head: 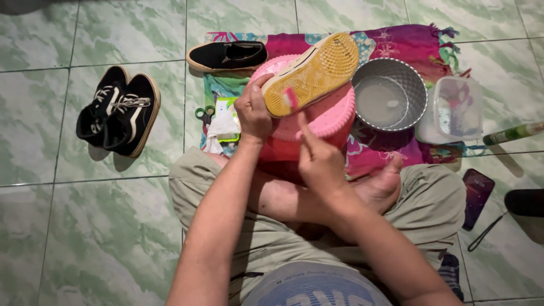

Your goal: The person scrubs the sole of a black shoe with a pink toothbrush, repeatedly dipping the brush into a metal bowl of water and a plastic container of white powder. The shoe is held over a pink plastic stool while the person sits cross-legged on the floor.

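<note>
Left hand grips upturned shoe; right hand scrubs.

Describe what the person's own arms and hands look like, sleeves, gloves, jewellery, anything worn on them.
Both arms are bare from the elbow down to the fingers: no sleeves reach into view, and neither the left hand nor the right hand wears a glove. No watch, bracelet or ring shows on either wrist or on the fingers that can be seen. Below the arms, khaki trousers and a grey printed shirt show.
</note>
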